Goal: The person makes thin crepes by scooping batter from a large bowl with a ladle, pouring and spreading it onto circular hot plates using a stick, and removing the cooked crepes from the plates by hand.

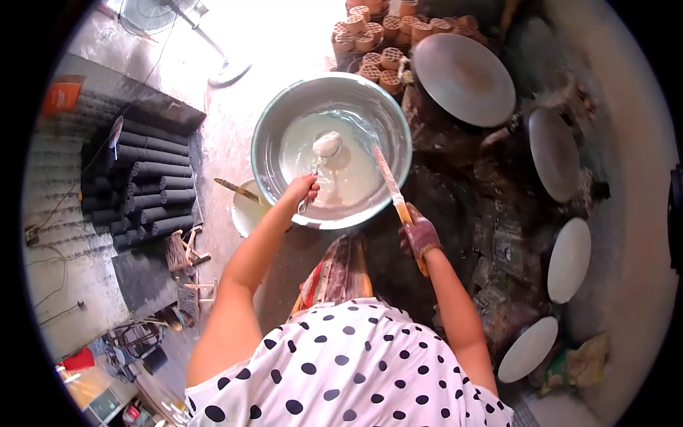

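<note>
A large metal basin stands before me with milky white liquid inside. My left hand is closed around the handle of a ladle, whose bowl is over the liquid and looks filled with white stuff. In a dark reddish fingerless-looking glove, my right hand grips a long flat wooden stick. Its white-coated upper end reaches over the basin's right rim to the liquid. Whether that tip dips in, I cannot tell.
Left of the basin sits a pale bucket with a brown-handled tool across it. Several black coal briquettes are stacked farther left. On the right are round griddle-like discs along a sooty stove. A fan stands at upper left.
</note>
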Motion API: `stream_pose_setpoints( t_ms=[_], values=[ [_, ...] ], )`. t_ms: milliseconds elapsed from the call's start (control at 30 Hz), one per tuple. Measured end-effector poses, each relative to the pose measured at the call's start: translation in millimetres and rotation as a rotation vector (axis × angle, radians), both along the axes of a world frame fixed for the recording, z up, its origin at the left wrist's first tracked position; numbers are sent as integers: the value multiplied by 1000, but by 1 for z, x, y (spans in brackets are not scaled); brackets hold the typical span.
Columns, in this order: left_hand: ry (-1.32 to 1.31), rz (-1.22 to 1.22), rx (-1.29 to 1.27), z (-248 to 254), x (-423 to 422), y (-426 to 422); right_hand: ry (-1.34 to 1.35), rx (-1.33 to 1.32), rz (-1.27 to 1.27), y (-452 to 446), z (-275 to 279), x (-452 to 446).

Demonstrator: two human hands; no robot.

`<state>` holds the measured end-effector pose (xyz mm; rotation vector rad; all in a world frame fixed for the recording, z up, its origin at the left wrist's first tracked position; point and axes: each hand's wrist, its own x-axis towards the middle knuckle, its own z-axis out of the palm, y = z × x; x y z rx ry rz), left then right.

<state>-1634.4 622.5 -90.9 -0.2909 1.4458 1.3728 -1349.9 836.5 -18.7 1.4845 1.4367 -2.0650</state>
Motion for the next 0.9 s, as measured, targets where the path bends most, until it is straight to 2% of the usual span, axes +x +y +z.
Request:
stream_pose_setpoints(
  t_ms=[67, 133, 167, 200, 267, 333, 367, 433, 467, 500, 533, 567, 633, 733, 800, 833, 900],
  values=[
    [137, -88, -112, -24, -57, 17, -72, -71, 79, 22, -27, -69],
    [260, -152, -179, -54, -105, 39, -205, 43, 235, 38, -65, -131],
    [305, -188, -214, -71, -124, 48, -243, -63, 170, 42, -81, -154],
    [282, -181, -220, -90, -138, 57, -206, -46, 153, 42, -96, -173],
    [579, -433, -397, -116, -158, 67, -134, -100, 132, 39, -107, -209],
    [614, -508, -433, -110, -148, 68, -95, -94, 158, 35, -122, -209],
    [688, -587, -464, -94, -151, 69, -55, 50, 319, 35, -141, -198],
    [626, -658, -431, -55, -146, 52, 18, 306, 537, 40, -133, -159],
    [569, -728, -407, -42, -145, 44, -25, 262, 491, 37, -106, -145],
    [562, -721, -406, -49, -140, 36, -69, 220, 443, 34, -76, -132],
    [779, -733, -397, -67, -132, 26, -191, 26, 286, 31, -49, -130],
    [1003, -740, -388, -80, -131, 20, -190, 23, 296, 28, -55, -128],
    [1000, -724, -480, -90, -127, 33, -240, -123, 115, 26, -74, -124],
    [952, -718, -630, -124, -110, 57, -173, -136, 85, 14, -90, -169],
    [986, -439, -537, -144, -91, 66, -144, -158, 91, 7, -100, -184],
    [985, -433, -545, -146, -87, 69, -133, -152, 78, 5, -102, -187],
    [164, -30, -169, -134, -86, 80, -126, -156, 59, 7, -92, -188]
  ],
)
